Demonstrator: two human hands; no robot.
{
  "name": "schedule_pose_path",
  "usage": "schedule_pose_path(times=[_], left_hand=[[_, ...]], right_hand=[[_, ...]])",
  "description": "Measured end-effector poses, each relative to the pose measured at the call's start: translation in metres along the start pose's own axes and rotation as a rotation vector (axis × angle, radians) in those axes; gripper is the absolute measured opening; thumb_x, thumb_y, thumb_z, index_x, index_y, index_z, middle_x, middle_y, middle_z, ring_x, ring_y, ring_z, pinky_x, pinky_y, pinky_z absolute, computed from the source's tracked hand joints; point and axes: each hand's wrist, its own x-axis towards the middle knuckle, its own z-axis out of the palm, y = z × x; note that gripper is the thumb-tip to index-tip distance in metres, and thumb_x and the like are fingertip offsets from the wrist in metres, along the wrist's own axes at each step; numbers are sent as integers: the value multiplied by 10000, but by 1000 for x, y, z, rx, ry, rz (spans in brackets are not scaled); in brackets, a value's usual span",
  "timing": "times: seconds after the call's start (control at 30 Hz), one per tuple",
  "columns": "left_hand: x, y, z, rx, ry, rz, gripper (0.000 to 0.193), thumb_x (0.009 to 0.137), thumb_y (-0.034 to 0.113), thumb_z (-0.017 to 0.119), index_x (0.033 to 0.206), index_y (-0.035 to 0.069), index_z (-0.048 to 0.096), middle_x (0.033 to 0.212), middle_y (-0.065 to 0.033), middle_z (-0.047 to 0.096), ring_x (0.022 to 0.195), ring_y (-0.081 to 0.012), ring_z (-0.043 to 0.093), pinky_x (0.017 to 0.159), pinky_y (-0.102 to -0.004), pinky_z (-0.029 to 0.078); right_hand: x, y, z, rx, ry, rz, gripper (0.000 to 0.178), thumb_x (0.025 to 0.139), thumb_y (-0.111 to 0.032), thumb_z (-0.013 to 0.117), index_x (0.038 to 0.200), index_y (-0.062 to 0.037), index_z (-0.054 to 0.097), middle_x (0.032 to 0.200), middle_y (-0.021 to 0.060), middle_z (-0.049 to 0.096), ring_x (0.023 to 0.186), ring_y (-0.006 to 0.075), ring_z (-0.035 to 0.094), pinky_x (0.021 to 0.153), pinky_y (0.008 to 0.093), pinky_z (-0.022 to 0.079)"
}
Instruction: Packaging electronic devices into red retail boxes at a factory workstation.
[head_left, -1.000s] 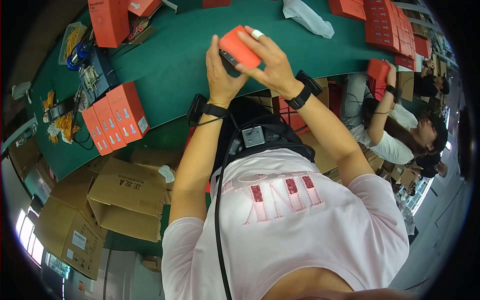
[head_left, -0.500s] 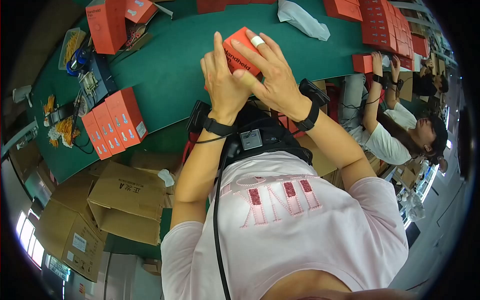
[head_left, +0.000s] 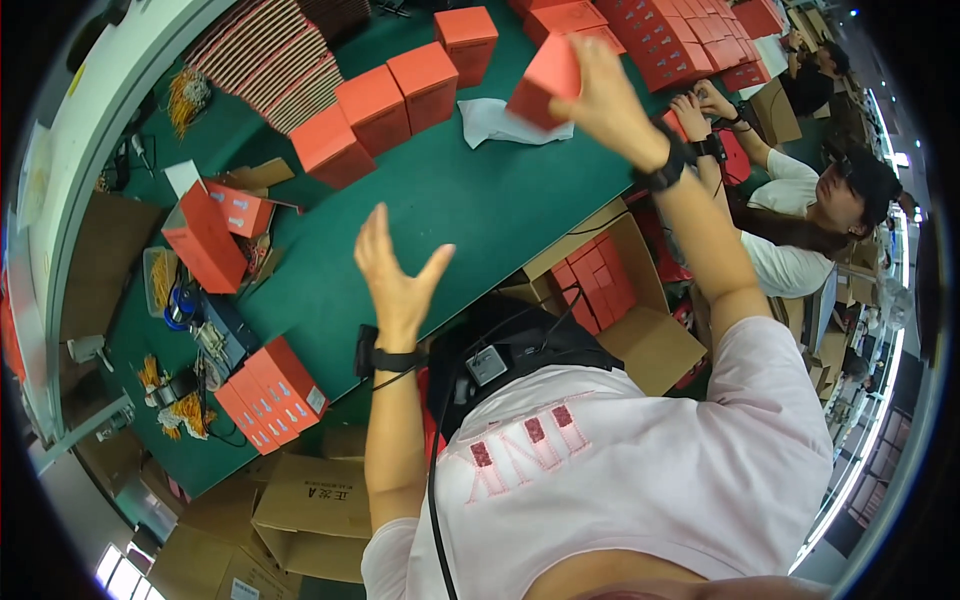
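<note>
My right hand [head_left: 612, 105] reaches out over the far right of the table and grips a red carton [head_left: 543, 82], its thumb on the near side and its fingers over the far side. The carton is tilted and slightly blurred. My left hand [head_left: 393, 280] hangs over the table's near part, open, with thumb and fingers apart and nothing in it. A white plastic bag [head_left: 485, 122] lies just left of the held carton. Several red cartons [head_left: 372, 108] stand in a row beyond my left hand, on the green table [head_left: 430, 200].
Stacked red cartons [head_left: 660, 45] fill the far right. A co-worker [head_left: 800, 215] sits at the right, hands on a red carton. Flat cardboard pieces [head_left: 265, 65] are stacked far left. More cartons [head_left: 270, 395] stand near left. An open cardboard box [head_left: 655, 345] with red cartons is below the table edge.
My hands have come apart. The right one has carried the red carton away to the far right, while the left has let go of it and opened. The view has turned.
</note>
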Motion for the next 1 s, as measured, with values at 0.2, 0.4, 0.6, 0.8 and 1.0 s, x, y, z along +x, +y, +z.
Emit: schedule_pose_path(times=[0.2,0.4,0.6,0.8,1.0], left_hand=[[62,15,-22,202,47,47,1055,712,319,903,1531,-3,320,1440,-258,459,1334,-413,414,1129,-489,346],[212,83,43,324,-118,415,1254,601,351,947,1534,-71,223,1499,-302,391,1382,-425,390,1142,-522,318],[304,44,96,696,-289,183,1309,591,338,945,1585,14,158,1555,-277,341,1450,-430,320,1182,-601,250],[340,67,125,571,-560,248,985,636,303,888,1467,40,427,1367,-214,536,1307,-397,496,1107,-505,397],[315,67,117,546,-590,278,853,638,268,869,1373,35,506,1265,-211,571,1243,-392,527,1043,-460,457]], right_hand=[[131,101,38,-203,-119,-137,884,750,-182,858,1482,-34,385,1451,227,442,1383,333,407,1074,462,405],[164,142,130,45,-293,-246,962,621,-165,813,1497,-246,427,1397,294,455,1313,500,409,1106,492,405],[136,63,96,424,-137,120,637,824,-123,797,1354,33,480,1413,242,500,1324,307,474,1051,434,418],[133,170,132,963,-363,240,1065,762,-448,860,1537,2,285,1461,251,477,1372,315,464,1119,437,395],[134,188,112,730,-356,56,1004,748,-458,870,1518,-72,354,1311,226,611,1254,315,574,1028,422,477]])
